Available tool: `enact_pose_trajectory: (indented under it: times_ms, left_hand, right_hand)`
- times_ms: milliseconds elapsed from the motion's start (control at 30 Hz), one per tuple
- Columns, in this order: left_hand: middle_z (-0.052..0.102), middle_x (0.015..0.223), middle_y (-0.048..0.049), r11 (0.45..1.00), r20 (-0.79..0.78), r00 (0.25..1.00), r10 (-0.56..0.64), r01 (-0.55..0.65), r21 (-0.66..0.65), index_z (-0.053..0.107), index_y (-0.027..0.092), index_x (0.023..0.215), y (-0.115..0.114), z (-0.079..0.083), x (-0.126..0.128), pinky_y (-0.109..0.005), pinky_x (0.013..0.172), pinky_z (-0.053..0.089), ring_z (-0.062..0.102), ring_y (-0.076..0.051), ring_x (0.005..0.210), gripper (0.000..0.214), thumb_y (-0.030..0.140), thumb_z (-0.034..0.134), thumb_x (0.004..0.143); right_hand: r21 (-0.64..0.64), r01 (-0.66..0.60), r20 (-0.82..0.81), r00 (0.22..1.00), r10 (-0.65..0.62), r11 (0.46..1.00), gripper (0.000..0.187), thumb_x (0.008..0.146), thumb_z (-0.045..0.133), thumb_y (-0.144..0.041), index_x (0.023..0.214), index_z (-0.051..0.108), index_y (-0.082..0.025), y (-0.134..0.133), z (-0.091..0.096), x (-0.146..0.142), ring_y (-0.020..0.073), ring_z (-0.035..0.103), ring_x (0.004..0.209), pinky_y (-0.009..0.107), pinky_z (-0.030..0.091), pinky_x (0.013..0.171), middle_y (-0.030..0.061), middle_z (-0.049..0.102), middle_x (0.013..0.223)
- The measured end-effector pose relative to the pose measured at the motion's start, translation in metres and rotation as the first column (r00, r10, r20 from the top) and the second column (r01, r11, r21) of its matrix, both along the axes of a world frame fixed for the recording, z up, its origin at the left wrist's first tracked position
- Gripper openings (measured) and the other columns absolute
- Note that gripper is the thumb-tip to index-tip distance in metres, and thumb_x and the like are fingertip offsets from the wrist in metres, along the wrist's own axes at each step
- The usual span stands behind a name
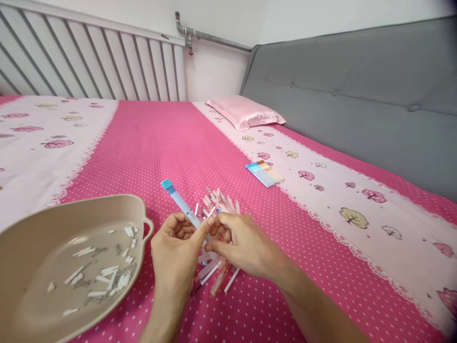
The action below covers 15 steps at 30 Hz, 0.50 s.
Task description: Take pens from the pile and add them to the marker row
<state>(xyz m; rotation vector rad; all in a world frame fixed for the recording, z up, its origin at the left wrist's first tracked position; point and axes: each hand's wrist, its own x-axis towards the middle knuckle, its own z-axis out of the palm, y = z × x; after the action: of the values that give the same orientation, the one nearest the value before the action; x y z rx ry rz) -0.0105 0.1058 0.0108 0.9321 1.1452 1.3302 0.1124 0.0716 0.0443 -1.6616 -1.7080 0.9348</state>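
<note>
My left hand (178, 262) is closed around a light-blue pen barrel (183, 206) with a teal end, which slants up and to the left. At the barrel's lower part, my right hand (246, 240) has its thumb and fingers pinched together close to the left thumb. A thin white stick shows by the right fingertips; whether they hold it or the barrel is hidden. Beneath both hands lies a loose pile of pink and clear pen parts (218, 282) with white sticks, partly covered by the fingers.
On the left stands a beige basin (24, 247) with small white pieces (109, 278) and springs inside. A row of blue and orange pens (264, 174) lies farther off on the pink dotted bedspread (157, 143). Behind are a pink pillow (246, 112), grey headboard (350, 90) and radiator (107, 59).
</note>
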Motion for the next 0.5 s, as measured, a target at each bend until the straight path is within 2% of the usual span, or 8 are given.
enact_pose_trajectory:
  times_ms: [133,233,333,433,500]
  left_hand:
    - [0.064,0.065,0.0025,0.999,-0.014,0.999,-0.042,0.042,0.005,0.06,0.015,0.079,-0.001,0.001,0.0,-0.016,0.053,0.047,0.06,-0.009,0.058,0.042,0.023,0.085,0.045]
    - [0.068,0.075,-0.0018,0.998,-0.076,0.995,-0.069,0.07,0.007,0.064,0.014,0.091,-0.001,0.001,-0.001,-0.019,0.062,0.049,0.063,-0.011,0.069,0.047,0.032,0.083,0.053]
    - [0.069,0.08,-0.0035,0.997,-0.134,0.988,-0.074,0.078,0.021,0.065,0.014,0.093,-0.002,0.0,-0.001,-0.02,0.065,0.049,0.062,-0.012,0.072,0.045,0.04,0.079,0.059]
    - [0.067,0.077,-0.0015,0.997,-0.152,0.986,-0.068,0.074,0.031,0.066,0.016,0.089,-0.002,0.0,-0.002,-0.018,0.061,0.048,0.06,-0.011,0.069,0.041,0.041,0.079,0.06]
    - [0.066,0.076,-0.0009,0.997,-0.162,0.984,-0.074,0.079,0.023,0.066,0.016,0.088,-0.003,0.001,-0.002,-0.017,0.057,0.047,0.058,-0.01,0.066,0.039,0.042,0.079,0.06]
  right_hand:
    - [0.034,0.027,0.015,1.0,-0.027,0.999,0.005,0.075,0.067,-0.019,0.076,0.062,-0.016,0.001,0.0,0.004,0.0116,0.059,0.064,0.023,0.039,0.057,-0.0001,0.066,0.07]
    - [0.059,0.065,-0.024,0.998,-0.064,0.996,0.003,0.078,0.064,-0.02,0.079,0.065,-0.017,0.003,-0.002,0.013,0.0117,0.061,0.067,0.023,0.042,0.06,0.0007,0.068,0.075]
    - [0.105,0.183,-0.04,0.983,-0.179,0.978,0.008,0.079,0.064,-0.023,0.084,0.066,-0.018,0.01,-0.006,0.028,0.0124,0.062,0.069,0.024,0.046,0.061,0.0015,0.068,0.079]
    - [0.196,0.348,0.042,0.931,-0.363,0.917,0.008,0.078,0.064,-0.024,0.084,0.066,-0.018,0.021,-0.013,0.049,0.0139,0.063,0.07,0.026,0.047,0.064,0.0019,0.069,0.08]
    - [0.284,0.447,0.128,0.859,-0.495,0.848,0.01,0.079,0.063,-0.026,0.085,0.066,-0.019,0.031,-0.021,0.066,0.0146,0.064,0.07,0.026,0.047,0.065,0.002,0.071,0.081]
